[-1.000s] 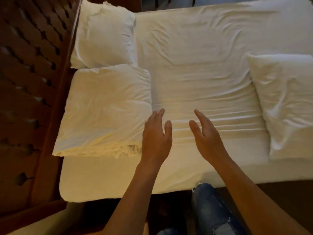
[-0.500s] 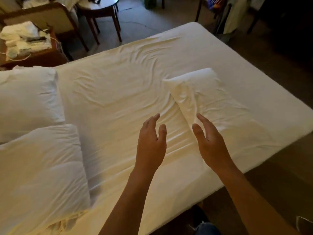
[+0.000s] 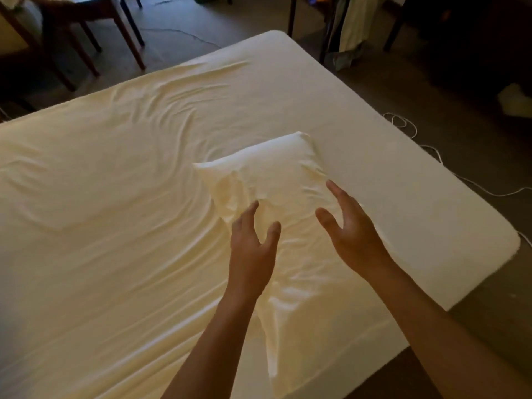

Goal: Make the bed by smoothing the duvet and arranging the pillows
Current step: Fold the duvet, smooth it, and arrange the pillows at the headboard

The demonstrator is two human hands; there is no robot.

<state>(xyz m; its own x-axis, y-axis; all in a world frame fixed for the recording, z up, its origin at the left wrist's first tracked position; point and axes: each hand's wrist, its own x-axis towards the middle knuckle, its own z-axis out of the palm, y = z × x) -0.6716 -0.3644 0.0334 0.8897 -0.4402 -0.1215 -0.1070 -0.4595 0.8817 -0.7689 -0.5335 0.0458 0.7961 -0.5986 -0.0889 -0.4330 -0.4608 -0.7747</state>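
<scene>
Reaching out over the soft white pillow (image 3: 267,180), the left hand (image 3: 252,249) and the right hand (image 3: 352,231) are hanging just above it with fingers spread wide, holding nothing. The pillow is lying flat on the wrinkly cream bed sheet (image 3: 115,211), near the right side of the bed. A dark wooden chair (image 3: 95,27) is standing on the grey floor (image 3: 403,90) past the bed's far edge.

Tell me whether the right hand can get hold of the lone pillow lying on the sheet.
Probably yes. The right hand is open above the pillow, by its right edge, and nothing lies between them. The left hand hovers over its near side, also empty.
</scene>
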